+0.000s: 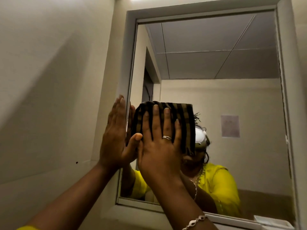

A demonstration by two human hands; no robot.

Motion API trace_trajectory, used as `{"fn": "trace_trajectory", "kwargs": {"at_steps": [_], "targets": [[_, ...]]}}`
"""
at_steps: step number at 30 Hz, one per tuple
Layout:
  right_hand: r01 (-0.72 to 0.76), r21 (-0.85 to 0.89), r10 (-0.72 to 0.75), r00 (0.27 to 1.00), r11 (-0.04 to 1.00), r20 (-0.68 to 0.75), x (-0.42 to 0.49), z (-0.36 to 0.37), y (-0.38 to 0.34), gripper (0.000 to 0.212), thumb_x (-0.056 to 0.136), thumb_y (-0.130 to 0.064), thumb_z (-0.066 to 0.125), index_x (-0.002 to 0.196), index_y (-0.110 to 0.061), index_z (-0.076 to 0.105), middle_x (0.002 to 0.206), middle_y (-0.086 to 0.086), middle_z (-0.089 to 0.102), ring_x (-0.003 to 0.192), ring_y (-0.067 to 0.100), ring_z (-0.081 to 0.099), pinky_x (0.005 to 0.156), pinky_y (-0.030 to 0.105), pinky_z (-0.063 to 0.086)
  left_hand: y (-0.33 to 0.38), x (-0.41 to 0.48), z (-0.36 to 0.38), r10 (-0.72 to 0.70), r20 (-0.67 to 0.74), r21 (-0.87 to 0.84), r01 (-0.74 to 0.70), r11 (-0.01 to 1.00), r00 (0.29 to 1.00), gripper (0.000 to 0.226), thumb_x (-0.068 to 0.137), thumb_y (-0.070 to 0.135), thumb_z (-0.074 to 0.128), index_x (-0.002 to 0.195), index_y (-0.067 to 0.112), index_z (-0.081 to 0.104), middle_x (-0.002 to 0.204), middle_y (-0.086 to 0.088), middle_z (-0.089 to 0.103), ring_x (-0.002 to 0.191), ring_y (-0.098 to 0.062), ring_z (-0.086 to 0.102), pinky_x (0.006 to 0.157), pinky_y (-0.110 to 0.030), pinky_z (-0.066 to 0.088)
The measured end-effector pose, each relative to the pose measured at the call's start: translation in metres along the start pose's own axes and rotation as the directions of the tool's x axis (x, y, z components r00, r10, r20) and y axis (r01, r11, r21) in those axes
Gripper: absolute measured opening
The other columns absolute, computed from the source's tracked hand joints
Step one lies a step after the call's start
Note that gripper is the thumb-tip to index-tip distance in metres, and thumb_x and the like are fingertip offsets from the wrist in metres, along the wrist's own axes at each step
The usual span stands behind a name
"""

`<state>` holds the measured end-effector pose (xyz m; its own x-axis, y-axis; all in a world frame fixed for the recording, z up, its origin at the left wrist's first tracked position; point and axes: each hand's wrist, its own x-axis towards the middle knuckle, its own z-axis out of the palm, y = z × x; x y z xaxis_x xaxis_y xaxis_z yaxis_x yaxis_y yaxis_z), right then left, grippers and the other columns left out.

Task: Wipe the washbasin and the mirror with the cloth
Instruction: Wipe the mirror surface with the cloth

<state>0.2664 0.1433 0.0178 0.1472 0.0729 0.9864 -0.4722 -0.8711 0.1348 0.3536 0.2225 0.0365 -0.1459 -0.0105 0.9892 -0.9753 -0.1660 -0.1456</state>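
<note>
A framed mirror [216, 63] fills the wall ahead of me. My right hand [159, 146] lies flat with spread fingers on a folded brown cloth with dark stripes [181, 113], pressing it against the glass near the mirror's left side. My left hand [116, 135] stands flat against the mirror's left frame, fingers straight and together, its thumb touching the cloth's edge. The washbasin is out of view below.
A cream wall [49, 80] runs along the left. The grey mirror frame [129, 55] juts out from it. The glass reflects a person in a yellow top, a ceiling and a paper on the far wall.
</note>
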Motion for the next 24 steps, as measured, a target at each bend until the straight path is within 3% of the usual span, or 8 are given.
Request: {"fn": "trace_trajectory", "kwargs": {"at_steps": [10, 15, 24], "targets": [[0.075, -0.006, -0.075, 0.997, 0.997, -0.010, 0.005, 0.011, -0.022, 0.068, 0.080, -0.043, 0.026, 0.142, -0.016, 0.024, 0.152, 0.010, 0.027, 0.140, 0.029, 0.012, 0.112, 0.045, 0.004, -0.002, -0.004, -0.001, -0.079, -0.025, -0.085, 0.076, 0.993, 0.997, 0.090, 0.088, 0.068, 0.016, 0.141, -0.003, 0.013, 0.151, -0.013, 0.014, 0.141, -0.027, 0.016, 0.109, -0.055, 0.027], [0.106, 0.013, -0.106, 0.994, 0.994, 0.003, -0.005, 0.009, -0.019, 0.071, 0.077, -0.039, 0.035, 0.144, -0.015, 0.025, 0.153, 0.009, 0.023, 0.141, 0.028, 0.012, 0.113, 0.045, 0.001, -0.002, -0.005, -0.002, -0.068, 0.006, -0.055, 0.068, 0.996, 0.998, 0.091, 0.088, 0.067, 0.016, 0.142, -0.006, 0.012, 0.152, -0.017, 0.014, 0.142, -0.026, 0.013, 0.114, -0.047, 0.021], [0.096, 0.058, -0.097, 0.995, 0.994, 0.030, -0.023, -0.001, 0.005, 0.059, 0.091, -0.039, 0.027, 0.145, -0.015, 0.023, 0.154, 0.008, 0.019, 0.143, 0.025, 0.010, 0.113, 0.044, 0.005, -0.003, -0.012, -0.004, -0.020, 0.095, 0.009, 0.019, 1.000, 0.995, 0.083, 0.090, 0.064, 0.016, 0.143, 0.001, 0.007, 0.152, -0.021, 0.010, 0.143, -0.030, 0.007, 0.117, -0.040, 0.011]]}}
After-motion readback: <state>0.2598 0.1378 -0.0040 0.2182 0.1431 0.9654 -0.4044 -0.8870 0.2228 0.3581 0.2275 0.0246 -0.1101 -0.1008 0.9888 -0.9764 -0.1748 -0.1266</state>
